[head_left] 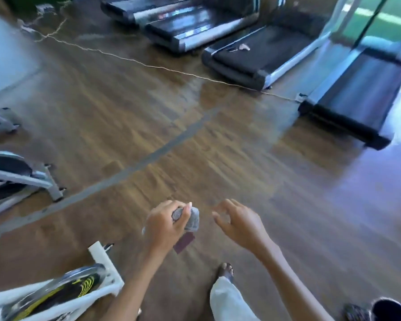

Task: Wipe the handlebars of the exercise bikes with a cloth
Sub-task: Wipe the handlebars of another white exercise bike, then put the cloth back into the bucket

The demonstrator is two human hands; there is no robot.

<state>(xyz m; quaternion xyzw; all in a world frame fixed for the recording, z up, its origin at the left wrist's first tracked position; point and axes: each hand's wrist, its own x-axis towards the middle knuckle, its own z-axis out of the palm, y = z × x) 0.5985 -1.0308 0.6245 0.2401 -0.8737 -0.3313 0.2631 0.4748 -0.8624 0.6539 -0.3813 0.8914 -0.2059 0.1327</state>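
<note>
My left hand (166,224) is closed around a bunched grey cloth (192,220) with a dark red tag hanging under it, held over the wooden floor. To its right, a short gap away, my right hand (237,222) is open with its fingers spread and holds nothing. The base and flywheel of a white exercise bike (63,290) with yellow-black markings lies at the lower left. A grey exercise bike (16,177) stands at the left edge. No handlebars are in view. The picture is blurred by motion.
Several treadmills (259,54) line the far side, the nearest (354,98) at the right. A thin cord (148,65) runs across the floor toward them. My foot and pale trouser leg (227,295) are at the bottom, with dark shoes at the bottom right.
</note>
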